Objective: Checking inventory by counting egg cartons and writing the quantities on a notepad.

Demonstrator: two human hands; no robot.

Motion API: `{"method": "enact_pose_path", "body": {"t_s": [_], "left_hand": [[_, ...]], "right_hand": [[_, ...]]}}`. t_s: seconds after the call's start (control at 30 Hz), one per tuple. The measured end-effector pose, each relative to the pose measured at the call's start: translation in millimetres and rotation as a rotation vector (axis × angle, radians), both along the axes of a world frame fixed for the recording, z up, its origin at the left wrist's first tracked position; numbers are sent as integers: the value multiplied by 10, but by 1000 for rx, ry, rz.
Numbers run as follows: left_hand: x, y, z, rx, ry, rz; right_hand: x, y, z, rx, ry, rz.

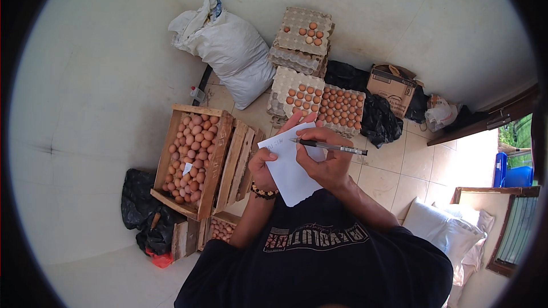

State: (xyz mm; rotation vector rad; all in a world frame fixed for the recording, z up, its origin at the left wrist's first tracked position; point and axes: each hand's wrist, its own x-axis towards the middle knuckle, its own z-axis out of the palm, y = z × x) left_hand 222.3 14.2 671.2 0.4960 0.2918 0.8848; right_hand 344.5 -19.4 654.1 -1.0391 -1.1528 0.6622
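Observation:
My left hand (263, 166) holds a white sheet of paper (292, 178) from its left side, thumb on top and fingers behind it. A beaded bracelet (264, 193) circles that wrist. In my right hand (329, 159) a pen (337, 148) with a dark grip is pinched, its tip on the upper part of the paper, where some handwriting shows. Just beyond my hands stand egg trays: one grey tray (279, 82) is partly filled with brown eggs (304, 98), and the tray of eggs (342, 108) beside it looks full.
A wooden crate (224, 159) heaped with eggs stands left, with another crate of eggs (221, 230) below. A white sack (234, 51), stacked trays (297, 60) and a cardboard box (391, 88) line the wall. Black plastic bags (381, 122) lie about. White sacks (436, 231) sit right, near an open doorway.

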Motion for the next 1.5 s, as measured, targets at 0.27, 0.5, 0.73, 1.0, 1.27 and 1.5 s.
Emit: {"method": "enact_pose_path", "body": {"t_s": [0.27,0.5,0.73,1.0,1.27,1.5], "left_hand": [[9,20,-23,37,-15,-25],[57,5,65,-14,16,2],[92,17,115,-20,10,2],[108,12,141,-28,13,3],[144,24,172,-12,10,-2],[142,47,150,32,-14,-16]], "right_hand": [[19,23,43,-8,0,10],[46,49,71,37,-40,-18],[80,62,129,39,-73,-44],[98,49,117,11,-23,3],[132,69,149,46,-28,8],[113,62,136,0,7,-17]]}}
